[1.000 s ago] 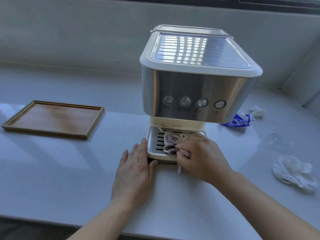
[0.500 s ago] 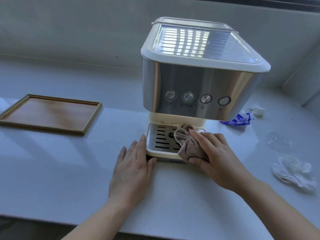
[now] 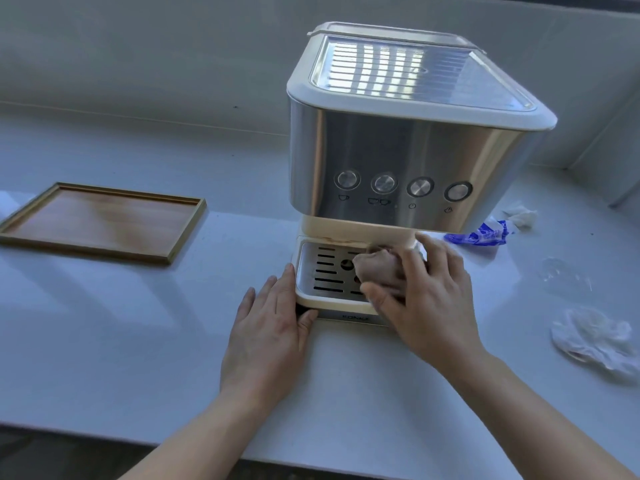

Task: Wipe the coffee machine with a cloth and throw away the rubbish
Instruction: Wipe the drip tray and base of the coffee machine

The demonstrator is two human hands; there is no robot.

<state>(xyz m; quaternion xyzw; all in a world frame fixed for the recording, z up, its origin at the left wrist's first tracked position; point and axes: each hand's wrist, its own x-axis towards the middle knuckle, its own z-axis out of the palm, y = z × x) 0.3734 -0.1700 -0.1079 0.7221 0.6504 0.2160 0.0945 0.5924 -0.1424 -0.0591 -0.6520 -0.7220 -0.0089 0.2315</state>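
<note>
From the head view, our right hand [image 3: 429, 299] is closed around the bunched cloth [image 3: 379, 268] and presses it on the right half of the drip tray [image 3: 318, 271], under the overhanging front of the machine [image 3: 398, 161]. Our left hand [image 3: 273, 327] lies flat and open on the counter [image 3: 138, 341], holding nothing, its fingertips touching the tray's left front corner as if to brace it.

The relation that matters is this: the slotted grille runs left to right, and the bare, unwiped part lies to the left of the cloth, toward our left hand. So we judge the next stroke goes leftward along the tray's long axis, the right hand doing the work (the left is nearer that end but only steadies).

The rubbish sits all on the right: a blue wrapper [image 3: 481, 235] just beside the machine's base, a small tissue [image 3: 521, 216] behind it, a clear film [image 3: 561, 277] and a crumpled tissue [image 3: 592, 337] well apart toward the counter's edge. The right hand is nearer to all of it. A wooden tray [image 3: 100, 223] lies far left, out of the way
</note>
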